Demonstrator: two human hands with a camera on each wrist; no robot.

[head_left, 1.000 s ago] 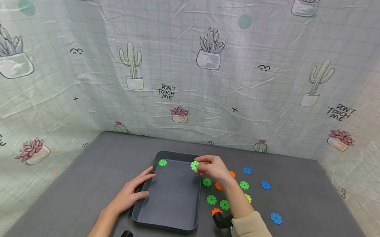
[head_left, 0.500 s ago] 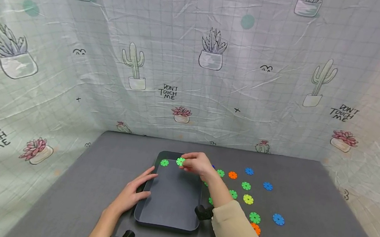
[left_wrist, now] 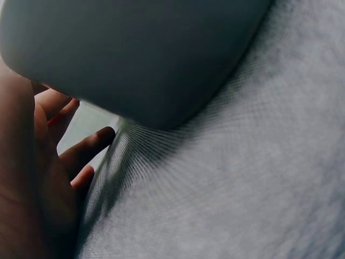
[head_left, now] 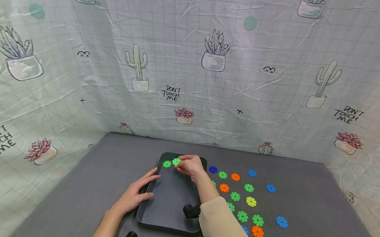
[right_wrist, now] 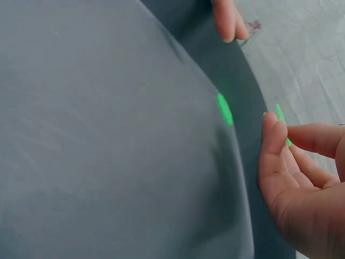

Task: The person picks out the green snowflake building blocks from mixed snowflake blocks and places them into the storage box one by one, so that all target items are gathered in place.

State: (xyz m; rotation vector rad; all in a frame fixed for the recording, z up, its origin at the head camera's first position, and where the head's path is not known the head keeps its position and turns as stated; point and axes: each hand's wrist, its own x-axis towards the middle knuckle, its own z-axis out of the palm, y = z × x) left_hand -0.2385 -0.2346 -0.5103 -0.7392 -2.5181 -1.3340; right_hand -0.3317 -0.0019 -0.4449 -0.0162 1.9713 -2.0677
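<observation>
A dark grey tray (head_left: 171,199) lies on the table. One green notched disc (head_left: 167,164) rests inside its far left corner. My right hand (head_left: 192,166) is over the tray's far end and pinches a second green notched disc (head_left: 176,162) between thumb and fingers. In the right wrist view this held disc (right_wrist: 280,116) appears edge-on, apart from the disc in the tray (right_wrist: 224,109). At the tray's left rim, my left hand (head_left: 135,193) rests with fingers spread and loosely extended. The left wrist view shows these fingers (left_wrist: 86,151) beside the tray's underside.
Right of the tray, several notched discs are scattered on the grey table (head_left: 310,197): green (head_left: 242,216), orange (head_left: 257,232), blue (head_left: 282,222) and yellow (head_left: 251,201). My right forearm covers part of the tray's right rim. A cactus-printed sheet (head_left: 214,82) hangs behind.
My right hand has moved left with the green disc, from the tray's far right corner towards the disc lying in the far left corner. The left hand stays at the rim.
</observation>
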